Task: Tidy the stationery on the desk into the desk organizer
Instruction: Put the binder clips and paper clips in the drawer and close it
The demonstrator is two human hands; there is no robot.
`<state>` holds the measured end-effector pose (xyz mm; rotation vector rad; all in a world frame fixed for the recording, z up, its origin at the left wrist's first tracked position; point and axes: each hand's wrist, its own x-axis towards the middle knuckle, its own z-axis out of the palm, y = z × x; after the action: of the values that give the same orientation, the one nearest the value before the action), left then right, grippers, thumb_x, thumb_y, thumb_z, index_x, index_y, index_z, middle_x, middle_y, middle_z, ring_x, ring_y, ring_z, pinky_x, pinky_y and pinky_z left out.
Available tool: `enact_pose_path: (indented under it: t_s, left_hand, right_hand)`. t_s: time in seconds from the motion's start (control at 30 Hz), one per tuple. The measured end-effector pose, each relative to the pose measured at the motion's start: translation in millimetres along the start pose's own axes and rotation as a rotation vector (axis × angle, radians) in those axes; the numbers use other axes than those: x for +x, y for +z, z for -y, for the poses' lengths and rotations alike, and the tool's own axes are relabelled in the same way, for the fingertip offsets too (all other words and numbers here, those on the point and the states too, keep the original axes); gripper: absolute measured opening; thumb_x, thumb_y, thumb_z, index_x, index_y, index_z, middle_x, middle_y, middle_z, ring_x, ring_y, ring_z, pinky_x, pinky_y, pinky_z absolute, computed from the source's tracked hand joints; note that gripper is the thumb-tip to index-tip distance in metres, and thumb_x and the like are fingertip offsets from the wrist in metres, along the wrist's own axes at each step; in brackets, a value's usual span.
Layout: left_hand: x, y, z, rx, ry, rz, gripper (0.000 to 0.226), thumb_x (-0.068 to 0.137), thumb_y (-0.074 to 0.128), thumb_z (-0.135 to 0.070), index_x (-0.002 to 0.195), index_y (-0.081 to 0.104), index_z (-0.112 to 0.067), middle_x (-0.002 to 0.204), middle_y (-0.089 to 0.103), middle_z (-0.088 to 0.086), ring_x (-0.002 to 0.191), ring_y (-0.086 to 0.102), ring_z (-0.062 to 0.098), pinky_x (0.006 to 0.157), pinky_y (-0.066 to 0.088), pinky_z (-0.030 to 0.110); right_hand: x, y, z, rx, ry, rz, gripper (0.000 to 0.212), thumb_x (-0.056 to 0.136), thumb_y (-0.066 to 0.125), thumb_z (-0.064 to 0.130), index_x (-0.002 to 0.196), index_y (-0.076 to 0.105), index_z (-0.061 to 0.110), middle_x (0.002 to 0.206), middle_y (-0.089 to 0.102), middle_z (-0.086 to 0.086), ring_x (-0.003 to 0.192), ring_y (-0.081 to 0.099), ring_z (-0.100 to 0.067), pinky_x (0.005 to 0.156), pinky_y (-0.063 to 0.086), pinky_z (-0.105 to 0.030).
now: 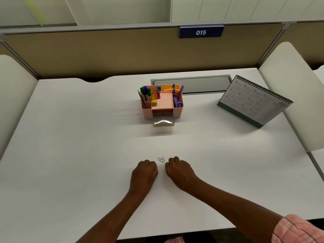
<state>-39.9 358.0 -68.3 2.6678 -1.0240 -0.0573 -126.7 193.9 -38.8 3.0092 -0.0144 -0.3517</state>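
Silver wire paper clips (161,159) are lying clustered on the white worktop (70,137), just ahead of the gap between the hands. The left hand (144,171) and right hand (178,170) are resting with fingers curled under, seemingly holding nothing, the right looking marginally nearer. The pink plastic desk organizer (178,113) is standing well beyond.

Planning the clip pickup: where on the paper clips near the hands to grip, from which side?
The paper clips lie flat on the desk, overlapping, between the left hand and right hand. Probably pinch the overlapped loops from straight above, closing in from both sides: thin flat wire gives no raised edge to hook.
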Motion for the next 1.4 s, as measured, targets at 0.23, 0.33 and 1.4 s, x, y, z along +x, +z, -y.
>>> enact_pose_path:
  t_s: [0.23,0.33,1.4]
  left_hand:
    - [-3.3,4.1,0.9,-0.043,-0.035,0.006,0.014,0.085,0.076,-0.014,0.077,0.065,-0.018,0.072,0.061,-0.002,0.068,0.06,0.02,0.048,0.051,0.034]
    - [-2.8,5.6,1.2,-0.055,-0.045,0.012,0.013,0.086,0.076,-0.016,0.078,0.066,-0.019,0.073,0.062,-0.003,0.068,0.06,0.02,0.05,0.05,0.032]
    - [-0.8,5.1,8.1,-0.259,-0.21,0.055,0.014,0.1,0.061,-0.029,0.095,0.073,-0.024,0.088,0.068,-0.005,0.086,0.063,0.016,0.072,0.056,0.036]
  right_hand:
    - [5.2,0.9,4.7,-0.004,0.041,0.03,0.03,0.038,0.06,-0.007,0.057,0.052,0.015,0.057,0.048,-0.004,0.049,0.049,-0.02,0.039,0.018,-0.023]
    - [8.0,-0.8,5.8,-0.05,0.048,0.028,0.03,0.039,0.062,-0.005,0.057,0.053,0.017,0.056,0.047,-0.002,0.048,0.047,-0.018,0.041,0.017,-0.022]
    - [110.8,-99.0,-95.6,0.665,0.332,-0.301,0.013,0.095,0.068,0.029,0.101,0.074,0.02,0.088,0.068,0.008,0.075,0.059,-0.009,0.059,0.04,-0.021]
